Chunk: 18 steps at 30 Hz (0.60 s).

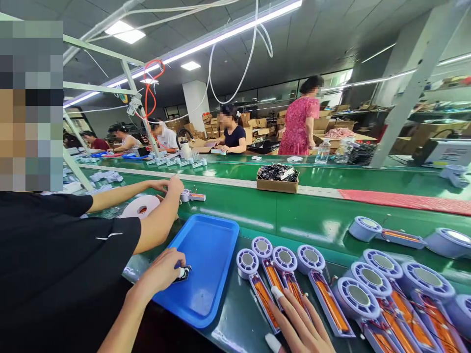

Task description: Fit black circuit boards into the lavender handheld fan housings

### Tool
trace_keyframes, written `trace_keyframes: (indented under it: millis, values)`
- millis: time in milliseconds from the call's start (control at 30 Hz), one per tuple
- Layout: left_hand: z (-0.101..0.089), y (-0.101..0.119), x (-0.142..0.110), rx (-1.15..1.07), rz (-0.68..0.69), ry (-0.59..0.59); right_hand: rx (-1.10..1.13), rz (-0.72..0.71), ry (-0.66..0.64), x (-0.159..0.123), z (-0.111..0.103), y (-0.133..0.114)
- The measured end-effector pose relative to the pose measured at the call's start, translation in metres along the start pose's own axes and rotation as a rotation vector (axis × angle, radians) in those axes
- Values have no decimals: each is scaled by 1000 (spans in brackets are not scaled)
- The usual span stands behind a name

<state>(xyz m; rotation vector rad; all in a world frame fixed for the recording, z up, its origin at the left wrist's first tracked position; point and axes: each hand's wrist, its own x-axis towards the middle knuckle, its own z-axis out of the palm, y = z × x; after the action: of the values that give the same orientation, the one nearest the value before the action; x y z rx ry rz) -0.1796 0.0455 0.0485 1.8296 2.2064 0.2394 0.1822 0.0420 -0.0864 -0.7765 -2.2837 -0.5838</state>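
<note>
Fan units (328, 296) are laid out at lower right, partly covered by the right hand (300, 321), its fingers spread. Over the blue tray (213, 264), lower centre, a small black part (186, 273) is pinched by the left hand (164, 268). Black pieces (277, 172) are heaped in a cardboard box (277, 186) right of centre.

A tray (209, 245) lies left of handheld-fan bodies (284, 258). Behind it runs a conveyor belt (253, 211), a cardboard box (277, 186) at its far edge.
</note>
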Motion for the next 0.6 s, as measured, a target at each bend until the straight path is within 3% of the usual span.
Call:
trace_keyframes:
  millis: [167,300,400,467,533,600]
  values:
    - [-2,23,-12,-221,-2,266,140,164,-23,27,-27,1]
    - [20,62,-41,-747,-2,436,264,245,-172,65,-37,-5]
    - [54,90,-63,-1058,-82,359,320,267,-236,83,-38,-6]
    - [78,105,-72,-1243,-207,295,356,333,-230,90,-36,-5]
    - [97,116,-77,-1355,-300,249,385,422,-223,94,-31,-5]
    - [108,124,-76,-1366,-277,218,402,486,-245,98,-24,-3]
